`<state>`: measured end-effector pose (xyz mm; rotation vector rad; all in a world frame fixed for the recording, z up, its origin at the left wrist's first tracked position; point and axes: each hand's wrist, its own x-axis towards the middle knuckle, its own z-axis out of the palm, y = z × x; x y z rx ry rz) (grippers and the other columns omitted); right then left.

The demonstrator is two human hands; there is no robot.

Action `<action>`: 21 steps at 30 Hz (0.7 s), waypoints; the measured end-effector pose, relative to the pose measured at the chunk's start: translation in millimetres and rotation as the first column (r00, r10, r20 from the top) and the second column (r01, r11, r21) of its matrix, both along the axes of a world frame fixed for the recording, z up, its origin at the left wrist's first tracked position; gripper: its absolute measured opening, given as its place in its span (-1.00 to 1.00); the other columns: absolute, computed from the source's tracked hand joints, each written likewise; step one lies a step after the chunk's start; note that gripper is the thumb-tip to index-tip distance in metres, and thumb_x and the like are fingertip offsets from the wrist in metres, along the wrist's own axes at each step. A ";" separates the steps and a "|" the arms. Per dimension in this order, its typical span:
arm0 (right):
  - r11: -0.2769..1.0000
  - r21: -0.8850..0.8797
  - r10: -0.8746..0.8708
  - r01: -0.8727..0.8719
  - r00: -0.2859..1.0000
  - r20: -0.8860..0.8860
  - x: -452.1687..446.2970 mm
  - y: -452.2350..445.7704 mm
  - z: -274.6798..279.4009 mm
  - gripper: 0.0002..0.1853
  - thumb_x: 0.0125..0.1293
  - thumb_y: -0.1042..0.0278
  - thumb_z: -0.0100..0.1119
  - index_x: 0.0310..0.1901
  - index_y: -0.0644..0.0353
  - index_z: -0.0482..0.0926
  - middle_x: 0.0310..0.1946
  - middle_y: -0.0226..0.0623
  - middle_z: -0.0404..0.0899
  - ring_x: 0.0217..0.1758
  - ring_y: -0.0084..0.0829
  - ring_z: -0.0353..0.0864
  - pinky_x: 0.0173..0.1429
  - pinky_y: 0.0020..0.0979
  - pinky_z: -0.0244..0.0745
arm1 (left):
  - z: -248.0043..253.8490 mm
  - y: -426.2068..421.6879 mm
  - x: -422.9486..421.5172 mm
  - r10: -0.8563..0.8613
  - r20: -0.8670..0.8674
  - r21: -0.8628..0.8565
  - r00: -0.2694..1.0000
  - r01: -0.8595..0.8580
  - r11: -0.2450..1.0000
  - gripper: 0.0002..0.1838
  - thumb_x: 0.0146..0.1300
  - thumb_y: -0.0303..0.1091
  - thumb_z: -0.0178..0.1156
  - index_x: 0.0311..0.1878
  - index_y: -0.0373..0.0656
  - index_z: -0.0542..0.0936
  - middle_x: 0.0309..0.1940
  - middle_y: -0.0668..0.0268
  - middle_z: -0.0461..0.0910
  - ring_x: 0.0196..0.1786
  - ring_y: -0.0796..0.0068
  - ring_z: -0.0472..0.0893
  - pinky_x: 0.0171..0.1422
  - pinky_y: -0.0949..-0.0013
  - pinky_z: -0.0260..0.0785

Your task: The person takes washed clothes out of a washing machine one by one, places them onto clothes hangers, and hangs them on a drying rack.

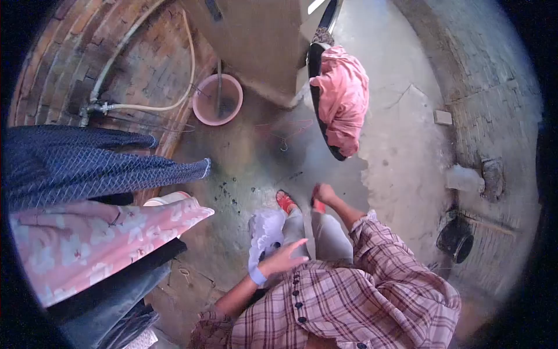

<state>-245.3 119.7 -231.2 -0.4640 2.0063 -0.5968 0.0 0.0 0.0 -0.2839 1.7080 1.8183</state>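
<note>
My left hand [285, 257] is in front of my body, fingers stretched apart and nothing in them. A white lace-edged cloth [265, 230] hangs beside it, and a pale lilac band [257, 276] circles that wrist. My right hand [324, 193] is further forward, over my red shoe, with its fingers curled in; I see nothing held in it. Ahead of it, a pink cloth [344, 99] lies draped over a long dark-edged object [314, 64]. Neither hand touches the pink cloth.
Dark blue patterned cloth [104, 166] and pink floral cloth [104, 244] hang at left. A pink tub [197, 104] stands near a pipe and hose [145, 107]. A hanger [284, 142] lies on the damp floor. At right are a black pot [455, 238] and a brick [443, 117].
</note>
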 end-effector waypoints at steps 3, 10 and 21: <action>0.966 0.145 0.236 -0.214 0.960 -0.152 -34.0 -52.0 -69.6 -0.71 0.02 0.15 0.22 -0.37 0.24 0.64 -0.01 0.09 0.50 0.04 -0.06 0.52 0.12 -0.21 0.37 | -46.2 6.4 -0.2 0.016 -0.087 -0.206 0.996 -0.033 0.978 -0.13 0.17 0.09 0.23 0.43 -0.11 0.12 0.39 0.03 0.16 0.44 -0.05 0.11 0.48 0.09 -0.02; 0.863 0.164 0.506 -0.479 0.827 -0.245 -68.3 -125.2 -154.8 -0.76 0.03 0.20 0.17 -0.36 0.20 0.62 -0.13 0.02 0.51 0.01 -0.01 0.51 -0.02 -0.09 0.48 | -91.3 51.4 -22.6 0.184 -0.060 -0.522 0.981 -0.188 0.832 -0.10 0.10 0.26 0.17 0.42 -0.02 0.17 0.37 -0.05 0.16 0.40 -0.18 0.15 0.39 -0.13 0.05; 0.887 0.341 0.405 -0.312 0.880 -0.247 -133.0 -230.4 -313.5 -0.62 0.21 0.33 0.01 0.07 0.19 0.38 -0.07 0.06 0.49 0.04 0.04 0.50 0.08 -0.08 0.45 | -185.8 101.0 -46.7 0.732 0.249 -0.444 0.634 -0.597 0.668 -0.11 0.09 0.21 0.19 0.41 -0.04 0.18 0.37 -0.06 0.17 0.38 -0.17 0.17 0.38 -0.10 0.07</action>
